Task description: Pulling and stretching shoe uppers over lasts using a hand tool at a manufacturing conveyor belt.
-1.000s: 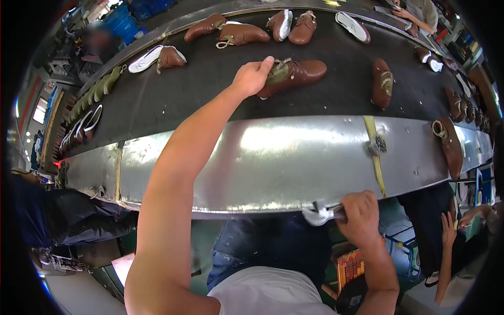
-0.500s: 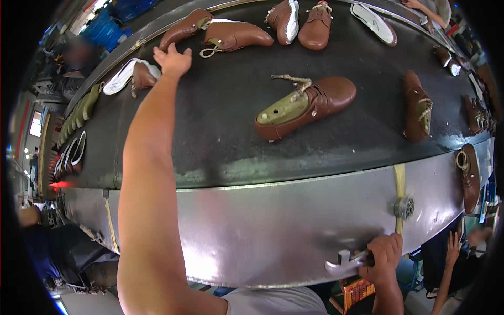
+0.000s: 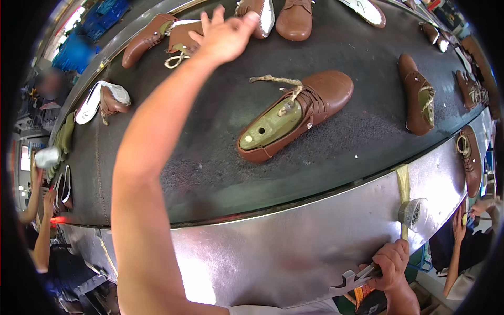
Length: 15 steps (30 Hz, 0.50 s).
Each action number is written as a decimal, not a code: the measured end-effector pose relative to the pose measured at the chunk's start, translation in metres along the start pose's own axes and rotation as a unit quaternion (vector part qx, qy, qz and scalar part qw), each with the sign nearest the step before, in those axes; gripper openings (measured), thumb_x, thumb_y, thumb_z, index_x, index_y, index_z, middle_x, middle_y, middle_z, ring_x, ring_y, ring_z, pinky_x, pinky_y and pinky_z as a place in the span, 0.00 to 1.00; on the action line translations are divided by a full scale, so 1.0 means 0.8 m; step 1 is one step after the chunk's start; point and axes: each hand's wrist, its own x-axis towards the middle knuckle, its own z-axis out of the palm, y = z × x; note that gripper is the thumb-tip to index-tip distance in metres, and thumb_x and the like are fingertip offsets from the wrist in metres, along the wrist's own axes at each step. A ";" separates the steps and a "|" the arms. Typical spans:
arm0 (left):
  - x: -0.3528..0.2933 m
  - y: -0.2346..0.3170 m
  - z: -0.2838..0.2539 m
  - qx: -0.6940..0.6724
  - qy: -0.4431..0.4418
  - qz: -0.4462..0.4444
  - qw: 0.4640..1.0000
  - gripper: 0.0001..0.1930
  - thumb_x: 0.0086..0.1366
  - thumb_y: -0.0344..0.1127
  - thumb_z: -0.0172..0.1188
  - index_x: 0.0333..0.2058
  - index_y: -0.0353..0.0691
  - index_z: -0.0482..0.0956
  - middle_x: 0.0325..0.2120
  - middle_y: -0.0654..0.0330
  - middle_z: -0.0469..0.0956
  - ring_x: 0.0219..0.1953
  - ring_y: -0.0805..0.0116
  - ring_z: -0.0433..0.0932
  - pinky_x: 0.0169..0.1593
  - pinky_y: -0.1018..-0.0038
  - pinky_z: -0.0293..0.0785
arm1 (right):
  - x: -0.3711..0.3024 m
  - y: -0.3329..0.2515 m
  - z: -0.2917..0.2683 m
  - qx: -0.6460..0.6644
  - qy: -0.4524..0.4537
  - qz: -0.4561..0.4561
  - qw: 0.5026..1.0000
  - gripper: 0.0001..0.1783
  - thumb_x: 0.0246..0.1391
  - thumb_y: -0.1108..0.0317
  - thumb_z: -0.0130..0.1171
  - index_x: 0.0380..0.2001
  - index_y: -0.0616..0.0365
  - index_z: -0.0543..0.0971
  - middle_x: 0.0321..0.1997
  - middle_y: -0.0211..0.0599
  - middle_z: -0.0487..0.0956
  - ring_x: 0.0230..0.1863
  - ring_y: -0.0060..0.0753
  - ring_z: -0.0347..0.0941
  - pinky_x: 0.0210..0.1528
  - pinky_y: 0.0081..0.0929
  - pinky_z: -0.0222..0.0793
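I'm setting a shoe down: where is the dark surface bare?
Either side of the middle laced shoe: toward the left forearm, or the brown shoe at right. The far side is crowded with shoes, the left hand there too.

The forearms (image 3: 170, 118) and hands (image 3: 224, 41) are bare; the shirt (image 3: 283, 310) looks pale, perhaps white.

A silver metal tool (image 3: 348, 277) with a curved, pronged head is resting in the right hand (image 3: 389, 265), its head pointing left. 1 brown shoe (image 3: 268, 20) is lying on its side, turning its white sole rightward, just beyond the left hand (image 3: 226, 38); another brown shoe (image 3: 184, 37) is disappearing partly behind the fingers.
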 end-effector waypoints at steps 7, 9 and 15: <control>-0.024 -0.182 -0.022 -0.115 -0.009 0.056 0.992 0.24 0.58 0.36 0.63 0.54 0.54 0.74 0.66 0.41 0.56 0.70 0.42 0.52 0.71 0.59 0.52 | 0.007 -0.007 0.004 0.010 0.007 -0.014 1.000 0.19 0.38 0.61 0.70 0.33 0.53 0.73 0.32 0.32 0.74 0.30 0.38 0.72 0.36 0.38 0.62; -0.040 -0.205 -0.045 -0.222 -0.036 -0.111 0.968 0.43 0.61 0.41 0.63 0.69 0.38 0.49 0.66 0.41 0.59 0.69 0.53 0.58 0.67 0.67 0.59 | 0.012 -0.010 0.005 0.016 0.009 -0.018 1.000 0.20 0.37 0.63 0.70 0.31 0.54 0.72 0.29 0.34 0.73 0.29 0.40 0.70 0.35 0.39 0.60; -0.018 -0.222 -0.059 -0.199 0.002 -0.260 0.945 0.35 0.64 0.56 0.58 0.63 0.37 0.67 0.59 0.46 0.71 0.60 0.51 0.70 0.64 0.64 0.62 | 0.003 -0.009 0.004 0.008 0.000 -0.012 1.000 0.20 0.36 0.63 0.71 0.30 0.54 0.71 0.29 0.34 0.72 0.29 0.40 0.70 0.35 0.40 0.60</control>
